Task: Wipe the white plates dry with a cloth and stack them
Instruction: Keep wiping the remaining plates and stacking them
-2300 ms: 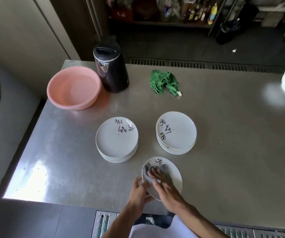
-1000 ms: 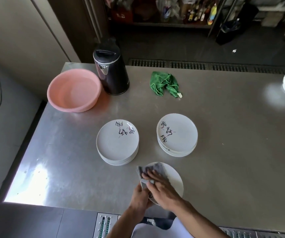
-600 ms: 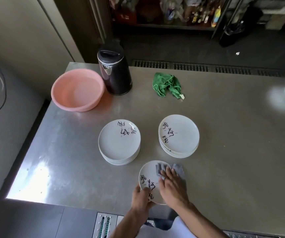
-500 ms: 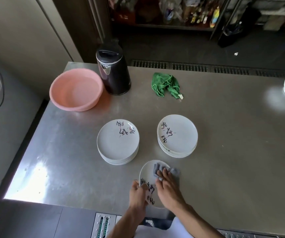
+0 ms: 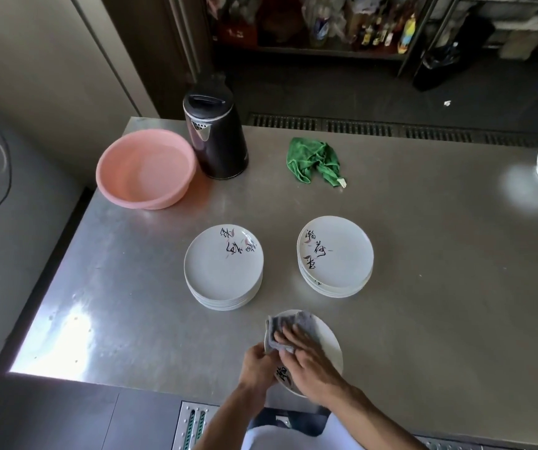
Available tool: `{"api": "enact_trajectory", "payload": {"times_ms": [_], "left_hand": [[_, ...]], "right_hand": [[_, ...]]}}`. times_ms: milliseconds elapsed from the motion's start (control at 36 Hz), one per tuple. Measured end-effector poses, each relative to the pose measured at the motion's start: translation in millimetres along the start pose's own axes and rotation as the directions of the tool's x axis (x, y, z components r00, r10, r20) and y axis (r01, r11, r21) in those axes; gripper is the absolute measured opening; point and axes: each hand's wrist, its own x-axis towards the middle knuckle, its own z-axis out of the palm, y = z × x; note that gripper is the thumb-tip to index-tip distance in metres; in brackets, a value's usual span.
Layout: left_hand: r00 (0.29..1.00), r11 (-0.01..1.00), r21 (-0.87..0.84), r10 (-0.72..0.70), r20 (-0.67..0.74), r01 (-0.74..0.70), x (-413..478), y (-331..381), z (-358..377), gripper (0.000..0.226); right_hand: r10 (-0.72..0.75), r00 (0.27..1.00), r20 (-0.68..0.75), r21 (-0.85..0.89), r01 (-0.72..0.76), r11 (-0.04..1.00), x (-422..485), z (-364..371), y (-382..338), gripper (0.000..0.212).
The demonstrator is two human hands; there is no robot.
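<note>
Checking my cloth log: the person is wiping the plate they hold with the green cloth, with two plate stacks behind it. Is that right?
No, the cloth is wrong. In the head view the right hand presses a grey cloth on the plate that the left hand grips; the green cloth lies apart, right of the kettle. Two plate stacks stand behind it.

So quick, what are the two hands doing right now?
Left hand: holds the plate by its rim.
Right hand: open, flat fingers pressing the grey cloth onto that plate.
</note>
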Motion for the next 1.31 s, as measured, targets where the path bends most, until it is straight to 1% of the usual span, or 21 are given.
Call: {"api": "enact_trajectory", "payload": {"times_ms": [111, 167, 222, 250, 306, 361, 417, 472, 528, 611, 667, 778, 833, 889, 944, 1028, 1083, 1139, 1222, 1250, 1306], "left_hand": [[0.999, 1.0, -0.002, -0.016, -0.036, 0.016, 2, -5, 0, 0.026], [1.0, 1.0, -0.005, -0.007, -0.03, 0.007, 1, -4, 2, 0.026], [1.0, 1.0, -0.02, -0.004, -0.01, 0.003, -1, -2, 3, 0.026], [1.0, 1.0, -0.025, -0.009, -0.012, 0.009, -2, -1, 3, 0.025], [0.997, 0.999, -0.041, -0.023, -0.069, 0.02, 0, -3, 3, 0.025], [0.987, 0.994, -0.106, -0.043, -0.153, 0.027, 1, -5, 4, 0.023], [0.975, 0.98, -0.194, -0.078, -0.21, 0.037, 0, -2, 7, 0.023], [0.97, 0.974, -0.224, -0.086, -0.228, 0.034, -2, 3, 7, 0.022], [0.969, 0.985, -0.173, -0.07, -0.236, 0.029, 0, 6, 5, 0.016], [0.98, 0.995, -0.102, -0.014, -0.198, -0.006, 1, 9, -2, 0.02], [0.986, 0.995, -0.099, -0.014, -0.164, -0.002, 2, 8, -8, 0.02], [0.997, 0.998, -0.053, -0.041, -0.071, 0.037, -3, 7, -11, 0.024], [0.998, 0.998, -0.051, -0.041, -0.049, 0.039, -8, 8, -12, 0.029], [0.998, 0.998, -0.05, -0.047, -0.04, 0.045, -12, 9, -12, 0.036], [0.999, 0.998, -0.045, -0.036, -0.021, 0.035, -15, 10, -9, 0.041], [1.0, 0.999, -0.044, 0.003, 0.008, -0.003, -20, 11, -3, 0.035], [1.0, 0.999, -0.044, 0.014, 0.025, -0.013, -24, 11, -2, 0.029], [1.0, 0.999, -0.033, 0.007, 0.016, -0.006, -21, 7, -5, 0.034], [1.0, 1.0, -0.025, -0.014, -0.003, 0.013, -14, 2, -8, 0.039], [1.0, 1.0, -0.025, -0.016, -0.009, 0.016, -13, 2, -7, 0.038], [0.999, 0.999, -0.04, -0.031, -0.035, 0.029, -11, 5, -8, 0.032]], "right_hand": [[0.157, 0.985, -0.066, -0.196, -0.167, 0.966, -1, -10, 7, 0.064], [0.068, 0.988, -0.138, -0.111, -0.084, 0.99, -2, -9, 2, 0.05], [-0.091, 0.992, -0.086, -0.049, 0.087, 0.995, -3, -4, -2, 0.046], [-0.092, 0.995, -0.041, -0.069, 0.089, 0.994, -4, -4, 0, 0.048], [0.065, 0.997, -0.041, -0.136, -0.07, 0.988, -2, -7, 9, 0.052], [0.245, 0.968, -0.056, -0.195, -0.251, 0.948, 1, -14, 12, 0.055], [0.285, 0.958, -0.039, -0.201, -0.287, 0.937, 0, -17, 8, 0.054], [0.238, 0.971, 0.005, -0.114, -0.235, 0.965, -4, -16, 4, 0.052], [0.184, 0.983, 0.005, 0.092, -0.184, 0.979, -11, -18, -2, 0.052], [0.15, 0.989, -0.012, 0.373, -0.135, 0.918, -12, -20, -13, 0.048], [0.082, 0.996, 0.021, 0.436, -0.083, 0.896, -10, -18, -19, 0.047], [-0.063, 0.998, 0.013, 0.167, 0.06, 0.984, -3, -7, -9, 0.047], [0.036, 0.999, -0.026, 0.024, -0.035, 0.999, 3, -3, 1, 0.051], [0.245, 0.967, -0.073, -0.053, -0.249, 0.967, 9, -4, 7, 0.055], [0.31, 0.947, -0.08, -0.081, -0.316, 0.945, 14, -2, 6, 0.056], [0.054, 0.997, -0.053, -0.019, -0.055, 0.998, 13, 4, -4, 0.053], [-0.047, 0.999, -0.008, 0.023, 0.048, 0.999, 11, 4, -7, 0.052], [0.007, 0.999, -0.051, -0.026, -0.009, 1.0, 13, 5, -1, 0.053], [0.261, 0.96, -0.105, -0.118, -0.272, 0.955, 16, -3, 6, 0.054], [0.28, 0.955, -0.095, -0.128, -0.291, 0.948, 15, -6, 7, 0.054], [0.226, 0.972, -0.068, -0.134, -0.233, 0.963, 10, -11, 7, 0.053]]}}
